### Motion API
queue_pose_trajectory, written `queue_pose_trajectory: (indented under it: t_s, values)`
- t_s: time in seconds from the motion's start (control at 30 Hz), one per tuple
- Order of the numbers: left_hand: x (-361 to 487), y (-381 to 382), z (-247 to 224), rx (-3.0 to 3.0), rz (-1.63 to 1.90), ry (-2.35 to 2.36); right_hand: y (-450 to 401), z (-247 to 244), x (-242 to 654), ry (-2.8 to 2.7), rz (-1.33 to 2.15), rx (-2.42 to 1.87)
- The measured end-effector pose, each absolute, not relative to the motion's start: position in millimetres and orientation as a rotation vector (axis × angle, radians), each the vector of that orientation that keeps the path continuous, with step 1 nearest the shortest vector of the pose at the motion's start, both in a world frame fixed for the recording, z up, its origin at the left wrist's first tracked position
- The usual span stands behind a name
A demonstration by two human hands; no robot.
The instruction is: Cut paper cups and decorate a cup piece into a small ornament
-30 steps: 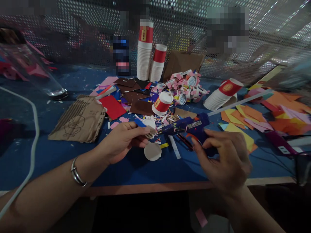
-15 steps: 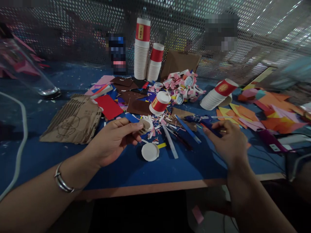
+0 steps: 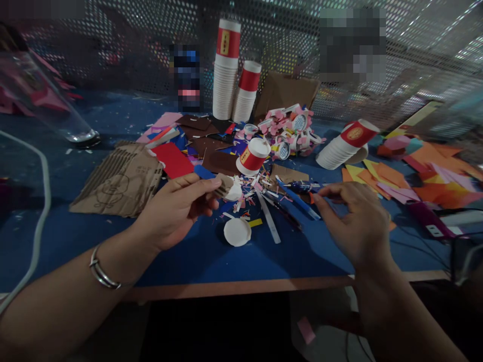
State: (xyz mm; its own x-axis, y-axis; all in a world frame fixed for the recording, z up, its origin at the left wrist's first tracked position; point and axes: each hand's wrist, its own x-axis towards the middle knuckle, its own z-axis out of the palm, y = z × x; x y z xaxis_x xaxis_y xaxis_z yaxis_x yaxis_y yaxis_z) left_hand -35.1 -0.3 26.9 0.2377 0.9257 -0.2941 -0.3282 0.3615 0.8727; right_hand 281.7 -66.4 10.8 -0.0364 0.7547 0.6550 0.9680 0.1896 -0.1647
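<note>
My left hand (image 3: 175, 211) is closed, pinching a small piece of corrugated cardboard (image 3: 224, 185). A blue strip (image 3: 204, 172) shows behind its fingers. Just past the cardboard is a white round piece (image 3: 235, 190); I cannot tell whether it is held too. My right hand (image 3: 356, 218) is closed around the rear of a blue glue gun (image 3: 300, 186), whose handle it hides. Below, between the hands, a white paper disc (image 3: 237, 232) lies on the table. A red-and-white paper cup (image 3: 253, 156) stands upside down among paper scraps.
Tall stacks of paper cups (image 3: 226, 85) stand at the back beside a pile of small pink-and-white pieces (image 3: 292, 128). A folded cardboard sheet (image 3: 116, 181) lies left. Tilted cups (image 3: 347, 143), orange paper (image 3: 437, 171) and a purple power strip (image 3: 428, 221) are right.
The view has shifted slightly, so the table things appear a little further right. Relative to them, my right hand has moved slightly left over the glue gun. My left hand keeps its pinch.
</note>
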Motion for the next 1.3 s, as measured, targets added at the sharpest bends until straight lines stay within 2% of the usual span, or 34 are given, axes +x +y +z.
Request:
queue_pose_trajectory:
  t_s: [0.23, 0.43, 0.9, 1.17, 1.3]
  values:
    - [-31.4, 6.8, 27.6, 0.787, 1.082, 1.04, -49.3, 32.0, 203.3, -2.48, -0.154, -1.188]
    - [-31.6, 12.4, 26.0, 0.751, 1.14, 1.052, -11.1, 28.3, 166.6, -2.861, -0.231, -1.138]
    - [-32.3, 11.1, 24.4, 0.758, 1.129, 1.011, 4.8, 21.1, 158.9, -2.955, -0.165, -1.172]
    - [-31.7, 12.7, 21.6, 0.755, 1.16, 0.989, 3.1, 9.8, 165.6, -2.801, -0.27, -0.902]
    - [-32.7, 12.7, 20.0, 0.766, 1.166, 0.934, -3.5, 10.4, 172.0, -2.661, -0.115, -0.847]
